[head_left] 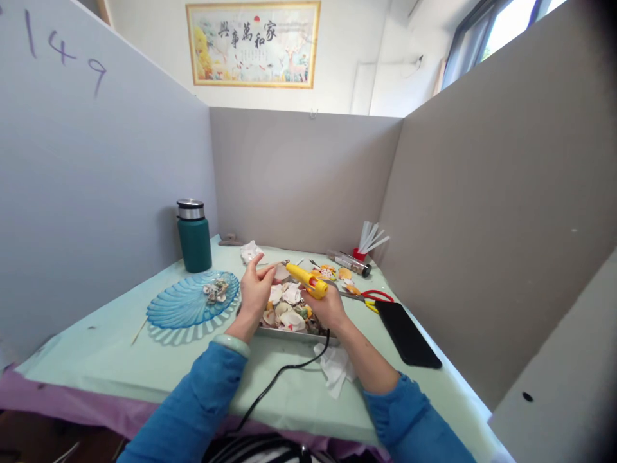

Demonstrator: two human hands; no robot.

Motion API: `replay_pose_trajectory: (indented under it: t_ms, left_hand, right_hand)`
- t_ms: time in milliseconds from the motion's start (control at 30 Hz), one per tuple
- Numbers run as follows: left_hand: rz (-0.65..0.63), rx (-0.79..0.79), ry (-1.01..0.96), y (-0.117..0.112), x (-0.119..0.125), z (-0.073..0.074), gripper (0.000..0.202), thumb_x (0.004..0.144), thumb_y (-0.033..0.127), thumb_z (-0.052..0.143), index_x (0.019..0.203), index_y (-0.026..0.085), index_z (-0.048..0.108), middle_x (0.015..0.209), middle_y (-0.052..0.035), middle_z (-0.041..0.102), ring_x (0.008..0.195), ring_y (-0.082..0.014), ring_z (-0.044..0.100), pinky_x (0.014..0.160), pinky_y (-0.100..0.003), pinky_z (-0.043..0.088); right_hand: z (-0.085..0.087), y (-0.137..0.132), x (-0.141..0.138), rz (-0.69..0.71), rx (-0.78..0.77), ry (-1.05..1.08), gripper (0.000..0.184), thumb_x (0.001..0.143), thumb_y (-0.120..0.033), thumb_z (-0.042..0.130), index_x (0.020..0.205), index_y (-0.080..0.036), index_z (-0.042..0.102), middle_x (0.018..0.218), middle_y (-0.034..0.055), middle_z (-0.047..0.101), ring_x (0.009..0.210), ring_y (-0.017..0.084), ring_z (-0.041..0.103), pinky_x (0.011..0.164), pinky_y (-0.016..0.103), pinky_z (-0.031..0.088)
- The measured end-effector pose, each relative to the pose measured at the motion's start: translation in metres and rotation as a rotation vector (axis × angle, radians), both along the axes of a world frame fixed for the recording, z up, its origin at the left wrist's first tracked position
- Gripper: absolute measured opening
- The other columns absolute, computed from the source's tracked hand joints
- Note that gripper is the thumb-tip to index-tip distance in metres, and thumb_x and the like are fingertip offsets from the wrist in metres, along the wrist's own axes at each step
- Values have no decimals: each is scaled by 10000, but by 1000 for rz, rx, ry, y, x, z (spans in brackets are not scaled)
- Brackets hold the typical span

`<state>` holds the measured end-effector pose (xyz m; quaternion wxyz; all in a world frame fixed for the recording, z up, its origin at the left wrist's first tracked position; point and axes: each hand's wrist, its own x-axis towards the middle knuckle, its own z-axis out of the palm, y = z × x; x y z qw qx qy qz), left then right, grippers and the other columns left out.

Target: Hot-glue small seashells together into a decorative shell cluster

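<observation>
Right hand: I see it point(330, 310) wrapped around the grip of the yellow glue gun point(307, 280), whose nozzle angles up and to the left, toward the other hand.
Left hand: I have it point(255, 290) pinching a pale shell point(281, 272) at the fingertips, with one finger raised clear.
Pale shell: just right of the left hand's fingertips, close beneath the nozzle; I cannot tell whether the two touch.
Shell tray point(288, 334): below and between both hands on the bench point(168, 376), heaped with white and yellowish shells point(292, 319).
Black cord point(287, 367): from under the right hand, curving toward the near edge.
White tissue point(335, 370): flat on the bench, below the right wrist.
Blue plate point(176, 310): left of the left hand, a small shell cluster point(216, 291) sitting on it.
Scissors point(378, 296): right of the right hand, red and yellow handles near the black phone point(407, 334).
Green bottle point(195, 244): standing upright behind the plate.
</observation>
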<state>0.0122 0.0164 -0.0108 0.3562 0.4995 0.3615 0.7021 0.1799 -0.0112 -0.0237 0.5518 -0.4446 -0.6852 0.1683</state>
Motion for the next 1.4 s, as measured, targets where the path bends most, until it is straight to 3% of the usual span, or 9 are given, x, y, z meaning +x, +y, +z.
replay_pose_trajectory:
  t_ms: [333, 1033, 1400]
  left_hand:
    - [54, 14, 85, -2, 1, 2, 595, 759, 291, 651, 1305, 186, 441, 951, -87, 711, 628, -146, 677, 599, -244, 526]
    - [35, 16, 106, -1, 2, 1, 596, 761, 323, 640, 1299, 165, 438, 967, -101, 717, 609, -141, 675, 590, -239, 532]
    - [85, 31, 118, 2, -1, -1, 547, 776, 311, 632, 1277, 174, 459, 967, -91, 723, 616, -142, 679, 607, -263, 551]
  right_hand:
    - [-2, 1, 1, 0, 4, 4, 181, 719, -235, 575, 820, -146, 696, 743, 27, 682, 653, 158, 618, 627, 234, 471]
    - [1, -5, -2, -48, -15, -67, 186, 730, -256, 588, 820, -148, 709, 727, 24, 692, 636, 153, 625, 600, 223, 474]
    - [1, -5, -1, 10, -32, -27, 194, 728, -237, 578, 841, -152, 711, 748, 20, 697, 654, 155, 637, 598, 218, 480]
